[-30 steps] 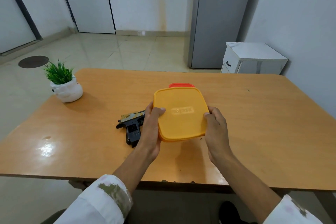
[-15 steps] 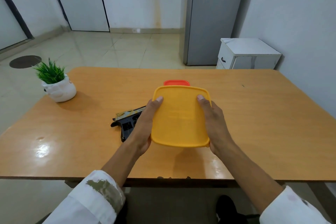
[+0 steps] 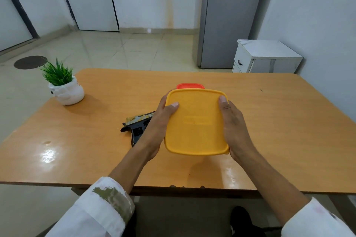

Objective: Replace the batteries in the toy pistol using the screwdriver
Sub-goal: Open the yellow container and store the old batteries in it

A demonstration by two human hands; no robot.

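The toy pistol (image 3: 137, 127) is laid flat on the counter (image 3: 279, 131), partly hidden behind the left hand (image 3: 159, 123). A yellow lidded box (image 3: 196, 123) is gripped at its sides by the left hand and right hand (image 3: 234, 127), thumbs laid on the lid. A red box (image 3: 190, 86) is seen just behind it, and a potted plant (image 3: 64, 86) far left.

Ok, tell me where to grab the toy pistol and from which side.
Probably the black handle of the toy pistol: it lies flat on the table, handle pointing to the near edge, left of the yellow box. Come from above, near-left side.
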